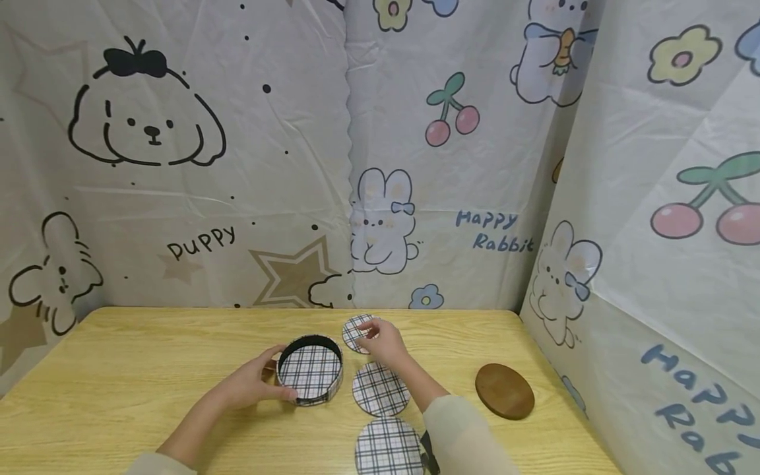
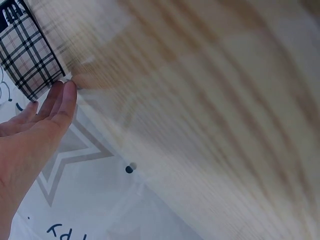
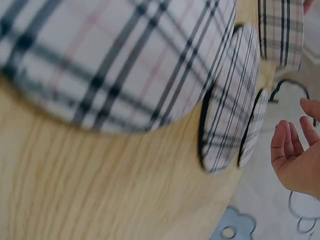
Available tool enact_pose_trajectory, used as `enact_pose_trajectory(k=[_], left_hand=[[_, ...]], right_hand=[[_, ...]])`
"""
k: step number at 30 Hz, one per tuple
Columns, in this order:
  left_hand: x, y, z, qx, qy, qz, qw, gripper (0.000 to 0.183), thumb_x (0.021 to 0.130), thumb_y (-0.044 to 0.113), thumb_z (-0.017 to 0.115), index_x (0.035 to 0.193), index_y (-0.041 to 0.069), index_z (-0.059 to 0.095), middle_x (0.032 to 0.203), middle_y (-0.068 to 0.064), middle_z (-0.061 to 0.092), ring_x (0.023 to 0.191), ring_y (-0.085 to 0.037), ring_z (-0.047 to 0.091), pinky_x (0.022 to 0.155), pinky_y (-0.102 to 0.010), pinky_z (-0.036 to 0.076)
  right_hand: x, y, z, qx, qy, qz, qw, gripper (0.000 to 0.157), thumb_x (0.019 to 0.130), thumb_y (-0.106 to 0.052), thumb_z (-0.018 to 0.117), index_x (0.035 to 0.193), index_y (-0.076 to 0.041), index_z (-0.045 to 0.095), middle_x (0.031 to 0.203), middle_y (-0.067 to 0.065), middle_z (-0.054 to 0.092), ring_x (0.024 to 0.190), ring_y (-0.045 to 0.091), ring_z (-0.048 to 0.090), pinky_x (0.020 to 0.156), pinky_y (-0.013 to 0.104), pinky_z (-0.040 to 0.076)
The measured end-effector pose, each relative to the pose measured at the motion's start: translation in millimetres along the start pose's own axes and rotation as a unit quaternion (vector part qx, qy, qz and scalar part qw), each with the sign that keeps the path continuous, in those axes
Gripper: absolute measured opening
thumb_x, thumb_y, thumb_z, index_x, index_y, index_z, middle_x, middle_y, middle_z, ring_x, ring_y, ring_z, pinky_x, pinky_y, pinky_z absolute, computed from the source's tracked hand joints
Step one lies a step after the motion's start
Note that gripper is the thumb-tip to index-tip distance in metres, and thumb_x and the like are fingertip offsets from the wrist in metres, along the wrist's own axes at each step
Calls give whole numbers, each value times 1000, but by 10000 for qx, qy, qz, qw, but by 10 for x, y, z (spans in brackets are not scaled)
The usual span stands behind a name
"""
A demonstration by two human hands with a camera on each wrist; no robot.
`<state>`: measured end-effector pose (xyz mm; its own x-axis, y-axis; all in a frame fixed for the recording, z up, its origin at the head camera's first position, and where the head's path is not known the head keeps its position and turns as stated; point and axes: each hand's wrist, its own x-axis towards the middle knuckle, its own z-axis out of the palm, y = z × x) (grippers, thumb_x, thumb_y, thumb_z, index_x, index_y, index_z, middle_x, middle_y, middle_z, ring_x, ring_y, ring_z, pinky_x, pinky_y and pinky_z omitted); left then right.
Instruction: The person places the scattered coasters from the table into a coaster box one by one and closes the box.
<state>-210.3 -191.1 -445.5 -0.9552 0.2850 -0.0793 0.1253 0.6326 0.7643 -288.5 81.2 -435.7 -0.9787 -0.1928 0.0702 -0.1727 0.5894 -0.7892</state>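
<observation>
A round plaid coaster holder [image 1: 335, 384] with a dark inner wall stands upright on the table, a plaid round lying inside it. My left hand [image 1: 252, 382] grips its left side, thumb at the near rim and fingers round the back. In the left wrist view, those fingertips meet the holder's plaid wall [image 2: 32, 57]. To the right, three plaid coasters lie in a row: a far coaster [image 1: 351, 328], a middle coaster [image 1: 380, 390] and a near coaster [image 1: 388, 447]. Over the far one hovers my right hand [image 1: 386, 343], thumb and fingers apart, nothing between them.
A brown wooden disc [image 1: 505, 391] lies flat at the right of the wooden table [image 1: 148, 356]. Something dark [image 1: 429, 455] shows partly beside the near coaster, half hidden by the right sleeve. Printed cloth [image 1: 285, 165] hangs behind the table and along its right side.
</observation>
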Motion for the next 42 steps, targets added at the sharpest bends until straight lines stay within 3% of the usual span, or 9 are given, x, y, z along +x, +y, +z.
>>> enact_pose_trajectory(k=[10,16,21,26,29,33,42], left_hand=[[-6,10,-2,-113,-24,-17,9999,98,71,39,80,145,4,26,128,-20,52,119,-36,50,100,-58,38],[-11,6,9,-159,-13,-103,9998,98,71,38,80,146,5,26,128,-20,52,120,-37,49,101,-59,36],[4,6,16,-139,82,-157,9997,100,69,39,81,146,6,26,128,-20,53,119,-37,50,102,-60,35],[-1,9,13,-150,61,-135,9998,100,70,38,81,146,5,26,127,-19,53,119,-36,50,102,-59,36],[-5,3,16,-155,68,-159,9997,99,70,37,81,146,6,26,127,-19,53,118,-36,50,101,-59,36],[-6,2,16,-140,83,-183,9997,99,69,37,82,146,6,27,126,-18,54,118,-35,51,102,-59,36],[0,0,13,-153,82,-221,9996,99,69,38,82,146,7,27,126,-18,54,118,-35,51,102,-58,37]], right_hand=[[178,262,-101,413,566,869,9938,39,84,-17,69,119,-3,57,97,10,54,84,21,49,64,27,43],[212,346,-74,245,816,1168,9895,46,82,-21,71,122,-3,55,100,12,57,86,22,53,66,30,47],[204,360,-42,132,819,1343,9875,55,81,-22,72,126,1,51,109,17,59,95,27,58,80,38,52],[196,352,-17,-47,801,1550,9846,61,81,-26,72,128,5,49,124,23,54,113,37,54,96,47,46],[206,368,-8,-239,762,1614,9836,60,80,-28,73,124,7,52,125,24,54,116,38,52,98,48,44],[223,379,1,-433,720,1661,9825,56,78,-29,76,116,7,57,115,21,58,105,33,57,92,45,48],[244,338,43,-185,991,2007,9744,49,76,-22,78,112,5,59,110,17,53,101,28,54,91,42,48]])
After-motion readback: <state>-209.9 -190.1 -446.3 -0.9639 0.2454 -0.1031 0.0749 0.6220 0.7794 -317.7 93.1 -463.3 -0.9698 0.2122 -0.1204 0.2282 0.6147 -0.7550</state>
